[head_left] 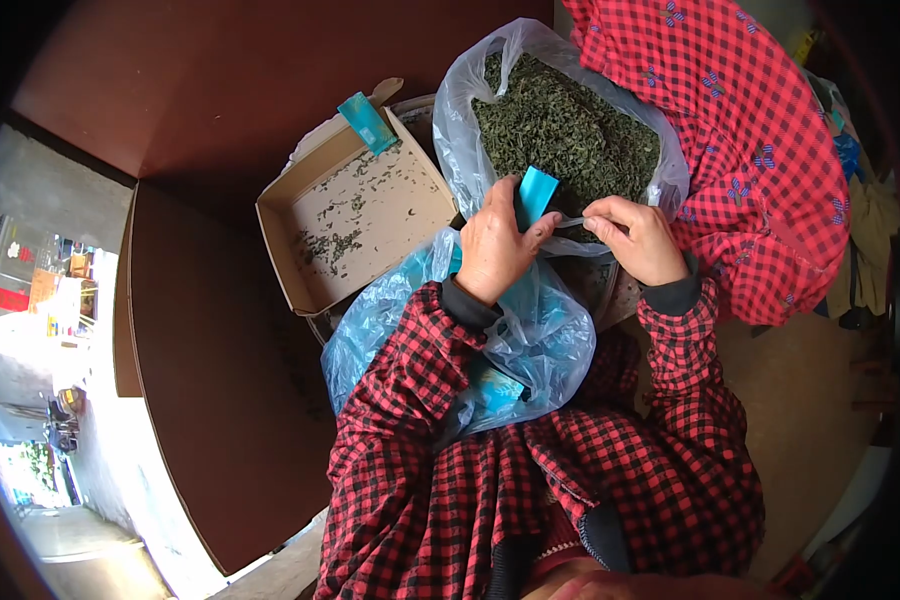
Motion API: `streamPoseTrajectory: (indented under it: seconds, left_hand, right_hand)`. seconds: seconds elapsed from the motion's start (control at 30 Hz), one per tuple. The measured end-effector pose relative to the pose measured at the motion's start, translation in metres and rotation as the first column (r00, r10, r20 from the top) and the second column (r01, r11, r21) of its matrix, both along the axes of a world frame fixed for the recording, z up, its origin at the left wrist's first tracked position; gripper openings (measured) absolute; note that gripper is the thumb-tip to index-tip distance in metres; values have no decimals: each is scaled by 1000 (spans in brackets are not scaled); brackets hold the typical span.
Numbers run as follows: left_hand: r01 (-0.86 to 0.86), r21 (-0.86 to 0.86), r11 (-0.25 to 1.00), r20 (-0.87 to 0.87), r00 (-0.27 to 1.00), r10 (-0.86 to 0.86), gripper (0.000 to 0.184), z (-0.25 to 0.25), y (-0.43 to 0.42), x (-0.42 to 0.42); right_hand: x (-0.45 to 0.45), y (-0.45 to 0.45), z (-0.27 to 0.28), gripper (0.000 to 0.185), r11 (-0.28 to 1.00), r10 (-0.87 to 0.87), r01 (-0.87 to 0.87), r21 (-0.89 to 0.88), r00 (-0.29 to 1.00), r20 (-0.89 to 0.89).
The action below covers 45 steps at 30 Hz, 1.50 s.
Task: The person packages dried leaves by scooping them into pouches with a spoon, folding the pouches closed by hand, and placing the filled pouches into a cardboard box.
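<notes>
1. Our left hand (494, 240) grips a blue packet (539, 194) in its fingers, near the leaf-filled bag (456, 112).
2. Our right hand (642, 242) has fingers pinching something thin (571, 221), perhaps the bag's rim.

Indoor work corner; home or small shop, type not determinable.
From where I am standing, brown panels (210, 380) are bounding the corner. Dried leaves (570, 120) in an open plastic bag (457, 110), a teal packet (538, 195) and a leaf-strewn cardboard box (282, 265) are indicating hand work; red checked cloth (760, 190) is suggesting a household. A daylit area (100, 440) is showing at left.
</notes>
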<state>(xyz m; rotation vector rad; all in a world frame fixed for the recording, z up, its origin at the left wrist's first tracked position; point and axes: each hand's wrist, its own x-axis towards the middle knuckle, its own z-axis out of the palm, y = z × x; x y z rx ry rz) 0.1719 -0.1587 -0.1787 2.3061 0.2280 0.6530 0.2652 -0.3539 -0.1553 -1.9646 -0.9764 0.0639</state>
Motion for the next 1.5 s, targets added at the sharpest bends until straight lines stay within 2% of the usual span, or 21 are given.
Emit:
streamPoseTrajectory:
  seconds: [0.2, 0.43, 0.73, 1.0, 1.1, 1.27, 1.4, 1.5]
  left_hand:
    - [-1, 7, 1000, -4, 1000, 1, 64, -1, -1, 0]
    - [-4, 24, 1000, 12, 1000, 3, 64, -1, 0, 0]
    - [-17, 15, 1000, -1, 1000, 17, 64, -2, -1, 1]
    - [-23, 0, 1000, -17, 1000, 23, 64, -1, 0, 0]
    - [-18, -21, 1000, -19, 1000, 18, 64, 0, 0, 0]
    - [-18, -17, 1000, -13, 1000, 17, 64, -2, 0, 1]
    - [-21, -5, 1000, 0, 1000, 21, 64, -3, 0, 1]
    - [-17, -7, 1000, -9, 1000, 17, 65, -2, 0, 1]
  right_hand:
    - [21, 10, -17, 13, 999, -50, 50, -5, 998, -28]
    - [27, 27, -16, 14, 955, -261, 238, 177, 958, 122]
    - [12, 14, 3, 13, 947, -287, 213, 239, 897, 336]
    - [2, 11, 15, 11, 975, -193, 126, 181, 884, 426]
    - [1, 13, 16, 10, 973, -191, 92, 211, 834, 517]
    - [1, 9, 15, 10, 962, -258, 172, 212, 828, 498]
    - [3, 0, 9, 10, 974, -226, 209, 87, 903, 365]
    - [3, -5, 4, 10, 987, -158, 160, 2, 975, 155]
